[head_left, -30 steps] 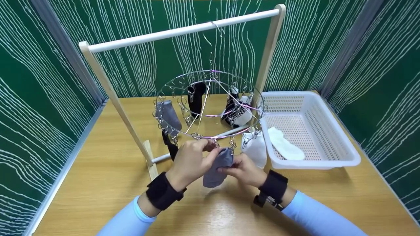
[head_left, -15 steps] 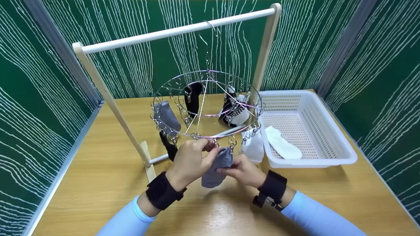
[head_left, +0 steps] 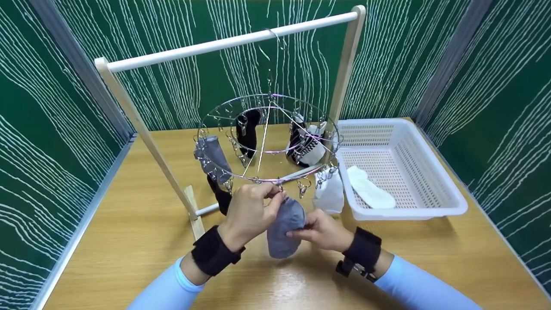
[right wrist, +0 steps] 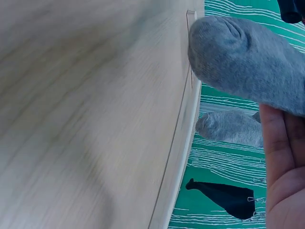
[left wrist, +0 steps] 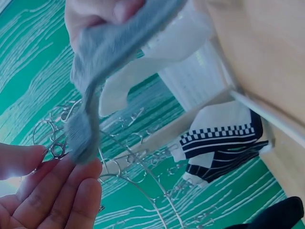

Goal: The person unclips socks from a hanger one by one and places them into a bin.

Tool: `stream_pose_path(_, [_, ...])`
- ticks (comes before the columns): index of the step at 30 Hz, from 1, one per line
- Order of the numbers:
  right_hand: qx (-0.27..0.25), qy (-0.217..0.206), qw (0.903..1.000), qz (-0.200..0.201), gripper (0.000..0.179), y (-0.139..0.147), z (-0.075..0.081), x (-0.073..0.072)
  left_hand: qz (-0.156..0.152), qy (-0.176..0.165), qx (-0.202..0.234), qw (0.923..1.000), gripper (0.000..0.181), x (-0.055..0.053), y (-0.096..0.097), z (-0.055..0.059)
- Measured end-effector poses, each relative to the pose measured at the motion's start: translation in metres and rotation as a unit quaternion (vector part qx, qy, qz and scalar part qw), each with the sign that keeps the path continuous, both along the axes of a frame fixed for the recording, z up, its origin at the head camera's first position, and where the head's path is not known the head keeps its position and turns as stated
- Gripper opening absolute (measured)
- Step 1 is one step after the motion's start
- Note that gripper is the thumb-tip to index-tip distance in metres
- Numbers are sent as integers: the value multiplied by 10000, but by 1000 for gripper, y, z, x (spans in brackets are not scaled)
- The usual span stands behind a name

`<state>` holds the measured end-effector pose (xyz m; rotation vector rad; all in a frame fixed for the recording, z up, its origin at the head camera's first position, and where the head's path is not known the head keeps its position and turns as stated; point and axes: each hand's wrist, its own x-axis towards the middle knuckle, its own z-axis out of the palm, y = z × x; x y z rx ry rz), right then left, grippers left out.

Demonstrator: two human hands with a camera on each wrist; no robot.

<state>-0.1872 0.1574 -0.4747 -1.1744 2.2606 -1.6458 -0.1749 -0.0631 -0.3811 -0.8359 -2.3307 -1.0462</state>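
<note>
A grey sock (head_left: 285, 237) hangs below the front of a round metal clip hanger (head_left: 275, 180). My left hand (head_left: 253, 211) pinches a metal clip (left wrist: 58, 150) between thumb and fingers, beside the sock's upper edge. Whether that clip bites the cloth is unclear. With thumb and fingers my right hand (head_left: 326, 231) holds the sock by its right side. Its toe end shows large in the right wrist view. Just right of it, a free clip (head_left: 303, 188) dangles from the ring.
A white basket (head_left: 419, 212) with one white sock (head_left: 370, 189) stands at right. Other socks hang round the ring: grey (head_left: 215, 157), black (head_left: 247, 133), patterned (head_left: 312, 153) and white (head_left: 329, 191). A wooden rack (head_left: 232, 42) carries the hanger.
The grey sock and my right hand have moved slightly down, and the sock's edge has come away from the clip on its right. My left hand stays almost where it was.
</note>
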Motion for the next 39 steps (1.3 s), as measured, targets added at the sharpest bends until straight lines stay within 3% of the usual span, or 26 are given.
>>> stream_pose_path(5, [28,450,9989,154,2,8,2,5,5,-10,-18,10000,11,0,0,1])
stream_pose_path(10, [-74,1011,9945,262,7,16,12,9,13,-13,-1,10000,9,0,0,2])
stream_pose_path(22, [-639,1375,9866,606,22,41,42,12,168,-112,-8,9998,8,0,-3,1])
stream_pose_path(31, [-755,1632,9833,278,37,69,74,13,307,-97,6,9995,11,1,-3,2])
stream_pose_path(39, [-884,1930,9762,-439,42,100,101,8,357,-56,37,9993,12,0,-4,2])
